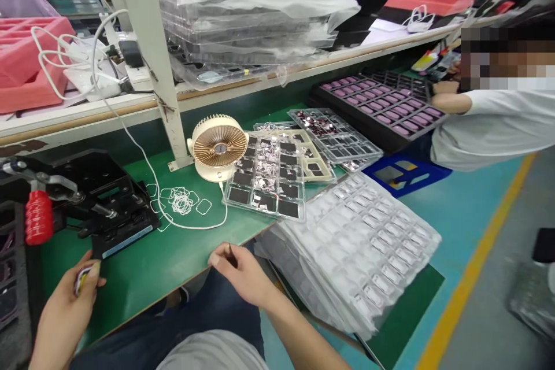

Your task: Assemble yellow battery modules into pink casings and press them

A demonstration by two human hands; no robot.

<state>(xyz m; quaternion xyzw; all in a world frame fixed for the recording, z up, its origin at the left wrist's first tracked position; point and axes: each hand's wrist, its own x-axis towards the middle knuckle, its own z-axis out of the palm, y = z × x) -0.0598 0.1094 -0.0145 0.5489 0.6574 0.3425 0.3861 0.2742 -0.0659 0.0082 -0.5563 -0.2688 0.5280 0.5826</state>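
At the lower left, my left hand [71, 298] is closed around a small yellow-and-white object [82, 278] with a dark rim; the fingers cover most of it. That hand is beside a black fixture [110, 208] fitted with a red-handled toggle clamp [39, 217]. My right hand [240, 274] rests at the table's front edge with its fingers curled together. Something thin and dark [233, 255] shows between thumb and fingers, too little to name. Between the hands and the fan lie several thin white ring-shaped gaskets [182, 201] in a loose pile on the green table [173, 254].
A cream fan [220, 147] stands behind, its white cable [191, 226] crossing the tabletop. Clear trays of small parts [266, 176] lie right of it. Stacked white blister trays [359, 243] flank my right arm. A co-worker [498, 110] sits beyond a black tray [381, 101].
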